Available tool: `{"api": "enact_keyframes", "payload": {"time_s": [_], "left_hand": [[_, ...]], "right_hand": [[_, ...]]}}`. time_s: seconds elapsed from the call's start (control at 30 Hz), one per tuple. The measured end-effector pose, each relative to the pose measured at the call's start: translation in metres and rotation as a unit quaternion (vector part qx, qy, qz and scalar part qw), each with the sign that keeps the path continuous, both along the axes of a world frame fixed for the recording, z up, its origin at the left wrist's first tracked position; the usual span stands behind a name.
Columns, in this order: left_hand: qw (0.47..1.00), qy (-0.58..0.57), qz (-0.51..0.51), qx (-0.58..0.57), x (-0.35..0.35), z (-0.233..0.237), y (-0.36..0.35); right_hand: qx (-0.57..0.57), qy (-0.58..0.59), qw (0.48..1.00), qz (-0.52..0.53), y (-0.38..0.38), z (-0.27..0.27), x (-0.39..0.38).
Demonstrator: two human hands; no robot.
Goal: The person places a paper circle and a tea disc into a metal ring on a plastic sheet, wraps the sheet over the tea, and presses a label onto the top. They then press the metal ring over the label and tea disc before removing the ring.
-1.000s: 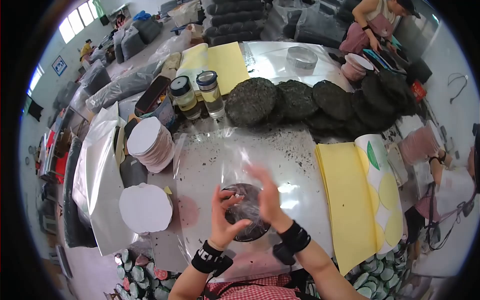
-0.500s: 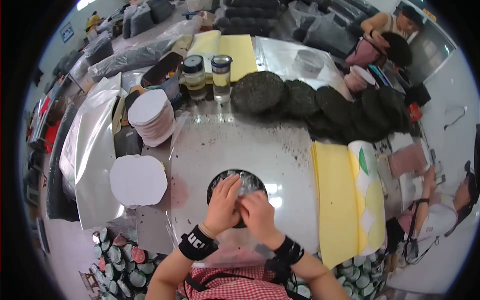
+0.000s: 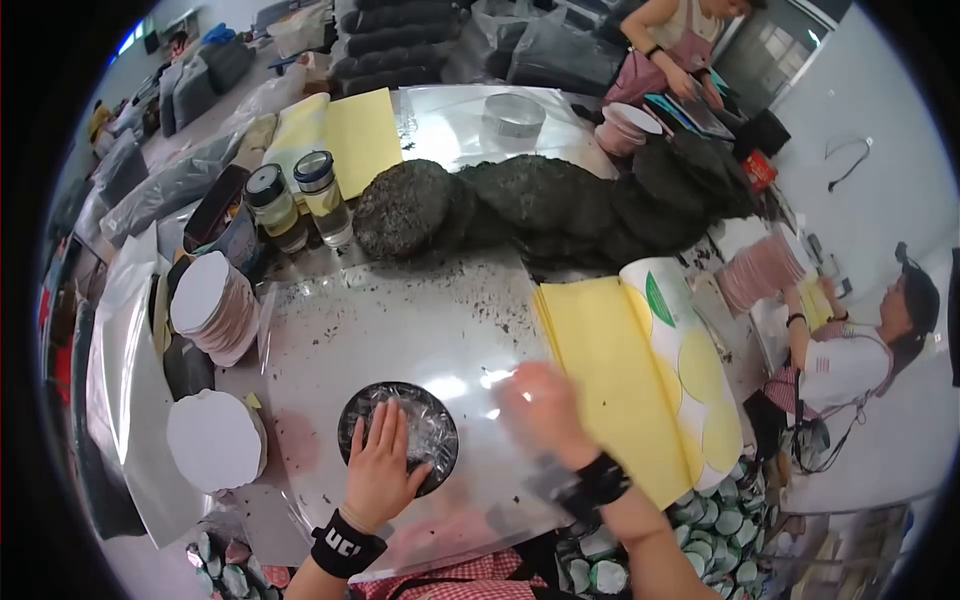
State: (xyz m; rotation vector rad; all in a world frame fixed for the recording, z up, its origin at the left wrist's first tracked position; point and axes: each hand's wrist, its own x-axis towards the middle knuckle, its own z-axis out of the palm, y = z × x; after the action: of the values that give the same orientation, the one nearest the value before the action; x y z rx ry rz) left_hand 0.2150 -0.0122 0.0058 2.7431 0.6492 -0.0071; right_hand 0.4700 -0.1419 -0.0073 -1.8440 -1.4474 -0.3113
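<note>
1. Head view, centre: a dark round piece (image 3: 450, 445) lies flat on the tabletop (image 3: 340, 330), close to the person's body, with crinkled clear film (image 3: 425, 420) over its top.
2. Head view, left hand (image 3: 378, 480): its grip is apart, the palm down and the fingers spread over the film, reaching in from the near left edge of the round piece. The fingers are not closed around anything.
3. Head view, right hand (image 3: 545, 405): it is raised to the right of the round piece, well apart from it, and blurred. I cannot tell how its grip stands or whether it holds anything.
4. Head view, change: a moment ago both hands met over the round piece; the right has since come away. For the wrapping work, that seems to leave only the left hand to steady the film.
5. Head view, nearby: white paper discs (image 3: 213, 440) sit to the left, below a leaning stack (image 3: 205, 295). Yellow sheets (image 3: 605, 370) lie to the right, beside a curled printed sheet (image 3: 655, 300). Overlapping dark cakes (image 3: 405, 205) form a row across the far side, next to two lidded jars (image 3: 322, 200).
6. Head view, background: one person (image 3: 665, 45) works at upper right, another (image 3: 850, 350) at far right.
</note>
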Motion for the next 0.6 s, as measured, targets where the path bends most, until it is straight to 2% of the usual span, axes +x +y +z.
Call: {"api": "enact_keyframes", "payload": {"time_s": [0.03,0.07,0.1,0.17,0.2,0.27,0.3,0.37,0.4,0.47,0.53,0.6], "left_hand": [[1.000,-0.003,0.005,0.001,0.001,0.000,0.001],[1.000,-0.002,0.003,0.007,0.001,0.000,0.002],[1.000,-0.001,0.000,0.012,0.001,-0.001,0.001],[1.000,-0.006,0.004,0.017,0.001,-0.002,0.001],[1.000,-0.002,0.001,0.022,0.001,-0.002,0.002],[1.000,0.010,-0.003,0.026,0.002,0.002,0.000],[1.000,0.018,-0.007,0.022,0.000,0.003,-0.003],[0.999,-0.004,-0.011,0.031,0.001,0.002,-0.001],[0.999,-0.003,-0.013,0.036,0.000,0.004,-0.001],[0.999,-0.014,-0.010,0.028,0.002,0.002,0.000],[0.999,-0.023,-0.006,0.024,-0.001,0.001,-0.002],[0.999,-0.021,0.002,0.035,-0.003,-0.002,-0.004]], "right_hand": [[0.023,0.217,0.970,-0.111,-0.022,-0.024,0.052],[-0.106,-0.001,0.960,-0.258,-0.036,0.004,0.094],[-0.079,-0.149,0.926,-0.337,-0.064,-0.026,0.156],[-0.101,-0.285,0.873,-0.382,-0.100,-0.048,0.220],[-0.098,-0.288,0.875,-0.377,-0.099,-0.057,0.237],[-0.118,-0.185,0.896,-0.385,-0.102,-0.073,0.245],[-0.126,-0.178,0.896,-0.387,-0.107,-0.067,0.238],[-0.207,-0.084,0.874,-0.432,-0.094,-0.034,0.233],[-0.207,-0.084,0.875,-0.430,-0.092,-0.031,0.235],[-0.094,-0.097,0.902,-0.411,-0.093,-0.029,0.233],[-0.090,0.018,0.937,-0.337,-0.063,0.021,0.147],[-0.021,0.041,0.975,-0.216,-0.043,0.020,0.033]]}}
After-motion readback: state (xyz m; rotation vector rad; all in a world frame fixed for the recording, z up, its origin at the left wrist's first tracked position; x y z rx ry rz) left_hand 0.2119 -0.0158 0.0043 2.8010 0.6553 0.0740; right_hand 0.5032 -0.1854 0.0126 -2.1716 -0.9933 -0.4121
